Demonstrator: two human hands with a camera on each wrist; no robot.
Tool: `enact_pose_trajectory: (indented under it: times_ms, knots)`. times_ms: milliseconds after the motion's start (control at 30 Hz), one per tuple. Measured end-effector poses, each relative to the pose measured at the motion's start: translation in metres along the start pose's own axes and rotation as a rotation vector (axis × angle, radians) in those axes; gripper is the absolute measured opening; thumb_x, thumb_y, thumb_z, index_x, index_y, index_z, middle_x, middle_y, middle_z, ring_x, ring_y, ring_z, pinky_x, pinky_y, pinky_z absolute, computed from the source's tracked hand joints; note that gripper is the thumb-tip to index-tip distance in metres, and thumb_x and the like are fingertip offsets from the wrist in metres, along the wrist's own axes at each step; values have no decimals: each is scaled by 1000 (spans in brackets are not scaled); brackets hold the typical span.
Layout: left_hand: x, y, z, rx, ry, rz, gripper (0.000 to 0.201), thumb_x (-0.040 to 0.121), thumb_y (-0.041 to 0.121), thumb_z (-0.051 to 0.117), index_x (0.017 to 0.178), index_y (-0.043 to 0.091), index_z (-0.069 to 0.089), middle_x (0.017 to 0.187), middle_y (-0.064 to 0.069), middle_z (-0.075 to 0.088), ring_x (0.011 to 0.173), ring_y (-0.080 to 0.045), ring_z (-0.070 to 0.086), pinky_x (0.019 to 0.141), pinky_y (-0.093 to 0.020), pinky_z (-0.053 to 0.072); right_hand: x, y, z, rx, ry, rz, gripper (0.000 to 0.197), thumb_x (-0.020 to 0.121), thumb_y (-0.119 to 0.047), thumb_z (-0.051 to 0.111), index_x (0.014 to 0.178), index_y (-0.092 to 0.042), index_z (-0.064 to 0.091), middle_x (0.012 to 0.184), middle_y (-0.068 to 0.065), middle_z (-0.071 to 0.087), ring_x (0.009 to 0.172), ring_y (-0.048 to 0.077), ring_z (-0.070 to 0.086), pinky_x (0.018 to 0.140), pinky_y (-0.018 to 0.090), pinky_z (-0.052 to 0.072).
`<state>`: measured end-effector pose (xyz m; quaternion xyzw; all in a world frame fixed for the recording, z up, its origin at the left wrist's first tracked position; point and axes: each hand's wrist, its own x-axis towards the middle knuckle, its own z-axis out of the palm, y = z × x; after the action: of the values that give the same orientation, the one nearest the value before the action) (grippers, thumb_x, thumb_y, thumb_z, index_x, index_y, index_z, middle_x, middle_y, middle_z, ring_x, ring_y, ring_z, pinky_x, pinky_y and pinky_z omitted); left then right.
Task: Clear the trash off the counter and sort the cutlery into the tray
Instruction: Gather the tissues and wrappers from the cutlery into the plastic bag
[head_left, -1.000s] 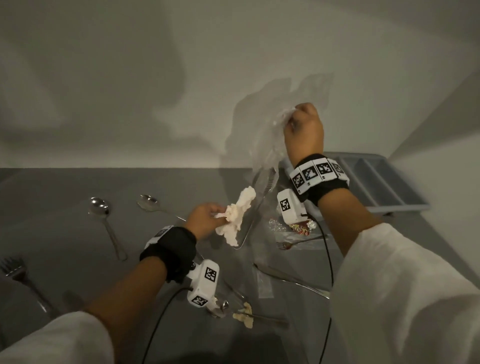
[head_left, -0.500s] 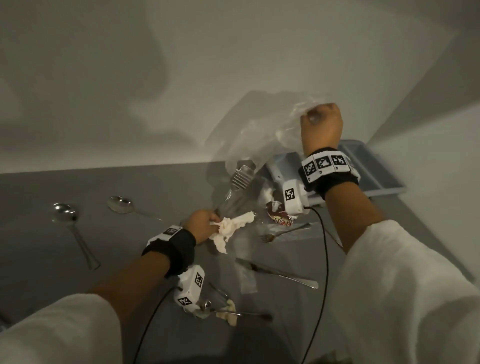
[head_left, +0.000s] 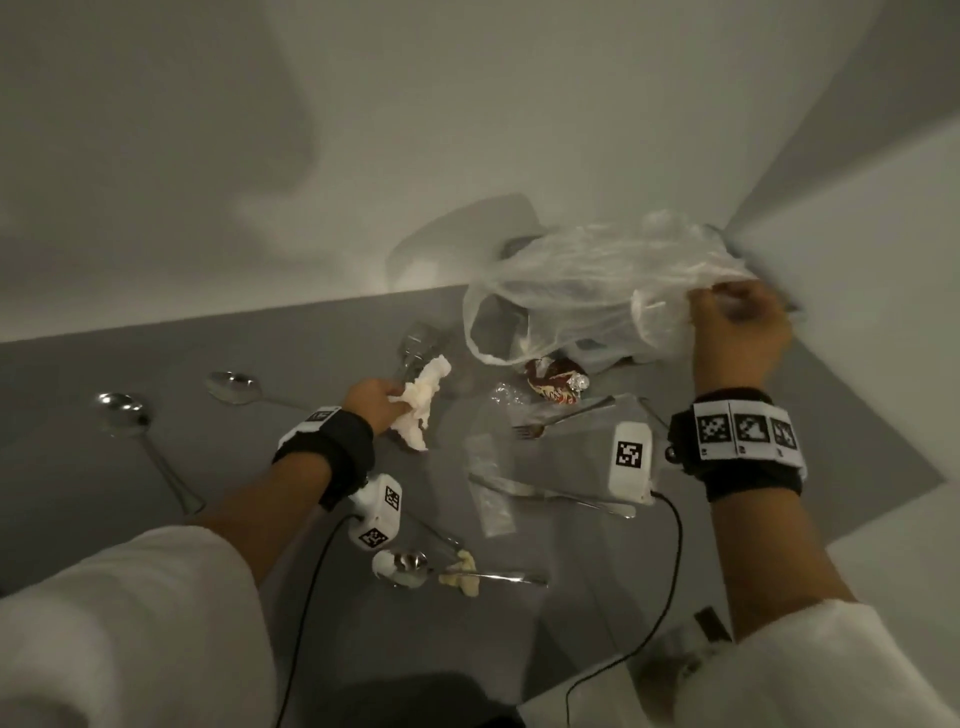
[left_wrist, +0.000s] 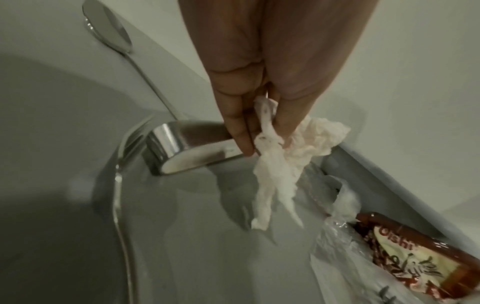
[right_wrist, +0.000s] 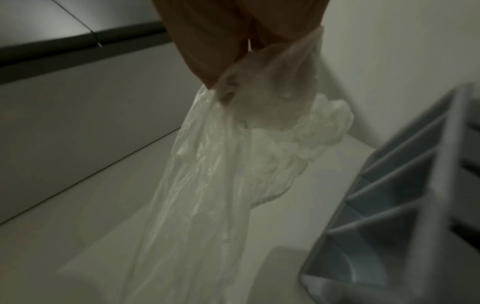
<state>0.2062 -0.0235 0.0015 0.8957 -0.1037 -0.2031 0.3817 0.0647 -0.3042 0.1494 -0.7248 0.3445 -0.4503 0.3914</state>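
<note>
Left hand: the left hand (head_left: 375, 406) pinches a crumpled white tissue (head_left: 422, 402) between its fingers (left_wrist: 237, 121) and thumb, low over the counter (head_left: 104, 499).
Tissue: it hangs down from the pinch in a twisted tail, just above the gray top, near the snack wrapper (head_left: 556, 384).
Right hand: the right hand (head_left: 737, 332) is curled tight around the top edge of a thin see-through plastic bag (head_left: 587, 291) and holds it up in the air.
Bag: it sags down and to the left from the fist, and its open loop hangs just over the wrapper.
Wrapper: red and brown with silver foil, lying on the counter under the bag's mouth.
Tray: the gray-blue cutlery tray (right_wrist: 405, 185) with its long slots shows beside the bag in the right wrist view; in the head view the bag hides most of it.
Spoons: two big spoons (head_left: 122, 410) (head_left: 234, 387) lie on the left of the counter, well apart from the hands.
Small spoon: a small spoon (head_left: 410, 566) lies near the front, with a bit of crumpled paper (head_left: 465, 571) on its handle.
Forks: one fork (head_left: 550, 421) lies just below the wrapper; another fork (left_wrist: 122, 181) lies beside the left hand.
Knife: a knife (head_left: 556, 496) lies across a flat clear plastic sleeve (head_left: 488, 483) in the middle.
Metal piece: a shiny curved metal thing (left_wrist: 187, 144) sits right behind the left fingers; I cannot tell what it is.
</note>
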Motion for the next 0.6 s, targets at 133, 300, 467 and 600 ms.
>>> enact_pose_trajectory:
  times_ms: [133, 300, 467, 600]
  knots:
    - [-32, 8, -15, -68, 20, 113, 28, 80, 11, 66, 105, -1, 63, 101, -13, 61, 97, -23, 57, 81, -26, 38, -43, 31, -38, -48, -38, 99, 11, 77, -17, 67, 86, -13, 64, 81, 6, 59, 57, -2, 54, 61, 5, 44]
    - [-111, -14, -19, -106, -268, 204, 24, 67, 22, 74, 91, 18, 71, 91, 1, 66, 89, 0, 60, 91, -25, 46, -81, 73, -84, -87, 27, 217, 14, 79, -15, 65, 92, -10, 65, 85, 7, 57, 58, 8, 49, 56, 5, 40]
    - [-161, -36, 22, 52, -309, 92, 36, 75, 0, 64, 68, 36, 58, 105, 4, 62, 98, 2, 58, 86, -19, 43, -99, 111, -121, -124, 133, 348, 13, 76, -26, 65, 70, -32, 55, 91, 7, 61, 67, 11, 52, 82, 36, 48]
    - [-185, -32, 58, 240, -199, 235, 22, 80, 9, 58, 99, 6, 70, 133, -8, 51, 124, -23, 44, 108, -33, 33, -102, 132, -140, -133, 118, 414, 16, 69, -39, 66, 71, -38, 50, 96, 6, 63, 87, 29, 61, 87, 48, 52]
